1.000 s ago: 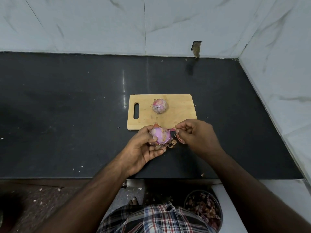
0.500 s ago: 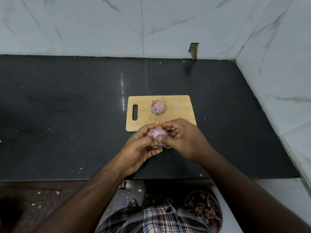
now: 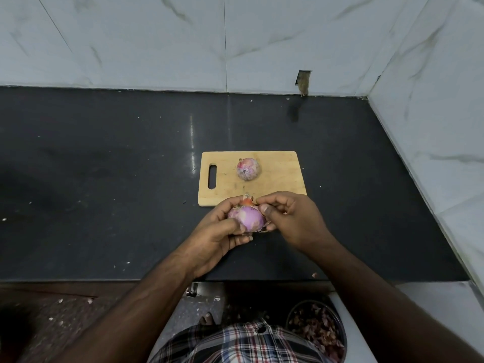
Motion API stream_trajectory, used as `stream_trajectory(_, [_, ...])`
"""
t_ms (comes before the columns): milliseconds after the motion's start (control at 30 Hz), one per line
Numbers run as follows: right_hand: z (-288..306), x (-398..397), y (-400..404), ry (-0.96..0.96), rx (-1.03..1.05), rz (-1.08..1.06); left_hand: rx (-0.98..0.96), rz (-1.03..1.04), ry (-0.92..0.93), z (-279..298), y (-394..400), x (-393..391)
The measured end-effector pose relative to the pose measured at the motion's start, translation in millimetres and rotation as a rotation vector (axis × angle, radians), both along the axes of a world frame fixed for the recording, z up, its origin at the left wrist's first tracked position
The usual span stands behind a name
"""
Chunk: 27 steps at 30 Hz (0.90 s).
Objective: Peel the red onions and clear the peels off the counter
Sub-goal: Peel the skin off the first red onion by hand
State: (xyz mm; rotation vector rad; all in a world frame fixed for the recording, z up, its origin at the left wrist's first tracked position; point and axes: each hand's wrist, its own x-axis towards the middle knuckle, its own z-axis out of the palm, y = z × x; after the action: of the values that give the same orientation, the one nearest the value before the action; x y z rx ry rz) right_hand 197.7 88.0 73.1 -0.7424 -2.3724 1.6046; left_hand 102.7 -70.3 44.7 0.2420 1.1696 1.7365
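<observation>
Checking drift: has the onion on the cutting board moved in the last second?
No. The onion sits at the same spot on the cutting board, just right of its handle slot; only the camera shifted slightly.

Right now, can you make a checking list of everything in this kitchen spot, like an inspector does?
Surface: black counter, small pale flecks scattered on it.
Job's things: held onion, mostly peeled, skin still at its top; second onion on the cutting board.
Clutter: peel scrap near the counter's front edge.
Hands: left hand grips the held onion; right hand pinches at its skin.
Cables: nothing seen.
Surroundings: marble wall tiles; bowl of peels below the counter.
</observation>
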Motion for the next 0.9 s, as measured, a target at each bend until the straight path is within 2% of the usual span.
stream_trajectory(200, [3,-1,-2,-0.007,0.090,0.004,-0.073,0.012,0.167,5,3,3])
stream_trajectory(333, [-1,-1,1,-0.012,0.148,-0.062,-0.009,-0.033,0.123,6,2,5])
stream_trajectory(600, [-8,1,10,-0.088,0.422,0.004,0.069,-0.068,0.054,5,-2,9])
stream_trajectory(900, [-12,1,28,-0.114,0.512,-0.055,0.059,-0.110,0.076,9,-1,9])
